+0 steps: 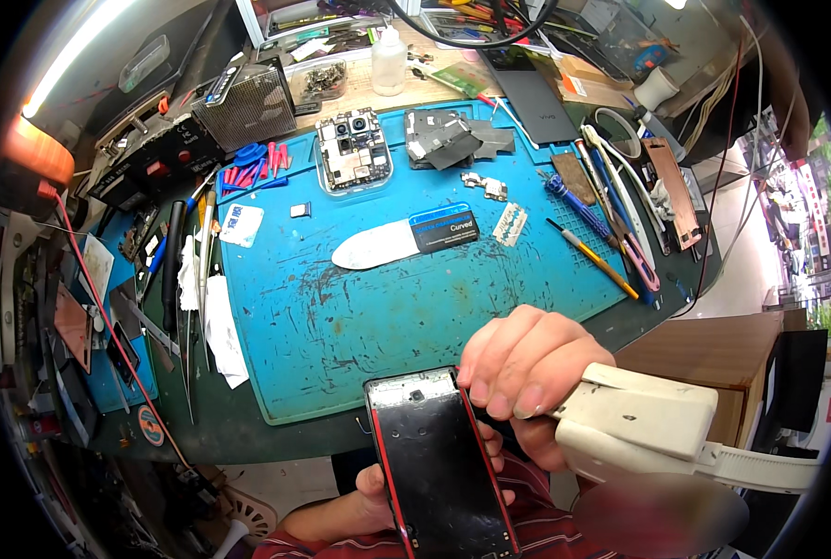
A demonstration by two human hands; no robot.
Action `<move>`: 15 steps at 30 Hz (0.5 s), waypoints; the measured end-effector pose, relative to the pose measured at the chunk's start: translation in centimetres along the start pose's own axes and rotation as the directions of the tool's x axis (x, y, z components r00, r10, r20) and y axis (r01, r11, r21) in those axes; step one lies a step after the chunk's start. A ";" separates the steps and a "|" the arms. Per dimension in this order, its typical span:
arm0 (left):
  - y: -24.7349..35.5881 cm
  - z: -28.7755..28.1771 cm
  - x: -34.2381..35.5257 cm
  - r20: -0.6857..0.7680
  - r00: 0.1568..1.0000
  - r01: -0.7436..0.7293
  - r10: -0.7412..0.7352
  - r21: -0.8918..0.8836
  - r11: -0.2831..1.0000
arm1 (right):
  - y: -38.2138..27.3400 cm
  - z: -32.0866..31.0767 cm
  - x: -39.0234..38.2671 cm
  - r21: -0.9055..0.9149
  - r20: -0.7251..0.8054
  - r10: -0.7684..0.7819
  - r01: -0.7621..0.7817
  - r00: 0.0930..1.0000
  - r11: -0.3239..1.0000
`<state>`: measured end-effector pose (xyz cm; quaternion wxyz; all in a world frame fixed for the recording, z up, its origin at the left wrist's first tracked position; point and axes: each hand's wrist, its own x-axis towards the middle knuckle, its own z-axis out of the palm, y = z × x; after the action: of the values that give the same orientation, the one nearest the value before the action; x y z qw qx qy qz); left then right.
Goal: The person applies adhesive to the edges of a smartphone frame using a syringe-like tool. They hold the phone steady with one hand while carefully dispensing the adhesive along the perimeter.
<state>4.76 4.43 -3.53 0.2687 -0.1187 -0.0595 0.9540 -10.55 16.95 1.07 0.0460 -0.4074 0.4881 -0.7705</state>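
A phone body with a black panel, red side edges and a bare silvery strip at its top (440,456) is tilted over the near table edge. My left hand (359,503) grips it from below, thumb on the left edge and fingertips round the right edge. My right hand (532,363) is closed at the phone's top right corner, fingers curled together; anything pinched in them is hidden. A white box-shaped device with a ribbed strap (639,419) covers the right wrist area. Ahead on the blue mat (341,326) lies a thin metal pry blade with a dark handle (406,242).
A clear tray (387,179) holds a phone circuit board with camera modules (352,140). Dark phone parts (448,140), a razor blade (509,224) and a yellow pen-like tool (592,259) lie farther off. Tweezers (190,363) stand left; a squeeze bottle (388,65) stands behind.
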 end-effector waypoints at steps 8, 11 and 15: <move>-0.8 -1.2 0.4 0.052 0.996 -0.079 0.077 0.023 0.997 | 0.1 -0.1 0.0 -0.023 0.012 0.001 -0.001 1.000 1.000; -1.4 -1.5 0.7 0.039 0.991 -0.127 0.127 -0.009 0.992 | -0.2 0.2 0.0 -0.056 -0.020 0.017 -0.018 1.000 0.998; -1.8 -3.0 0.9 0.120 0.984 -0.129 0.128 -0.005 0.992 | 0.5 0.2 -0.2 0.002 -0.002 0.005 -0.005 1.000 1.000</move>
<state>5.64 6.54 -6.27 0.2028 -0.0641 -0.0663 0.9749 -10.49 16.66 0.64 0.0479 -0.4056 0.4882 -0.7713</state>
